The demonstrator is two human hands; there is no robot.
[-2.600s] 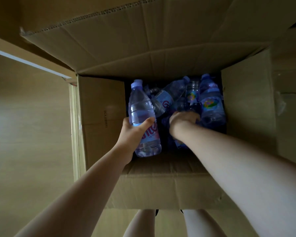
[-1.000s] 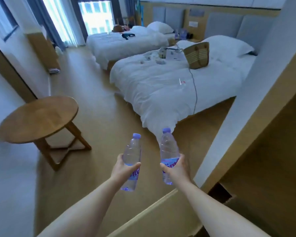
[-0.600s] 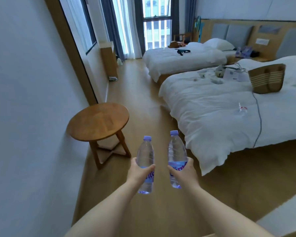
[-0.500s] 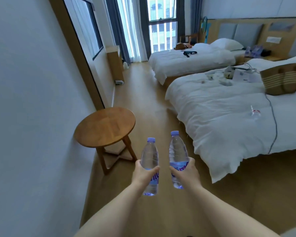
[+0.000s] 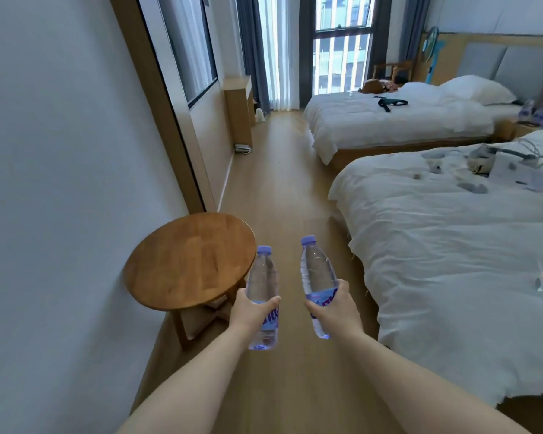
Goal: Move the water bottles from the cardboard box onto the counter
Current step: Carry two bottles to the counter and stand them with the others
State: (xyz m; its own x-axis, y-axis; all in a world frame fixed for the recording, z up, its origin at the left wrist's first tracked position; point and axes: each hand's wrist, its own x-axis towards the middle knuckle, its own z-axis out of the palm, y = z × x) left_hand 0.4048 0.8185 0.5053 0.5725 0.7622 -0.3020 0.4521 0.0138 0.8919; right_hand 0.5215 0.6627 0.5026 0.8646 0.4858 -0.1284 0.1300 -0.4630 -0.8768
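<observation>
Two water bottles in the lower middle of the frame, both in the air over the floor (image 5: 282,189): left bottle (image 5: 261,286) upright in the left hand (image 5: 254,311), right bottle (image 5: 317,277) tilted leftward at the cap in the right hand (image 5: 334,311). Fingers (image 5: 271,303) wrapped around each bottle at label height, clamped firmly.

No counter in view, no box either. Possible slips, judged from here: smooth plastic sliding down through a single-handed grip; the round bench (image 5: 188,261) at left centre clipped by the left bottle in passing; the bed (image 5: 452,245) corner at right brushed by the right arm. A dropped bottle likely to roll under the bed.
</observation>
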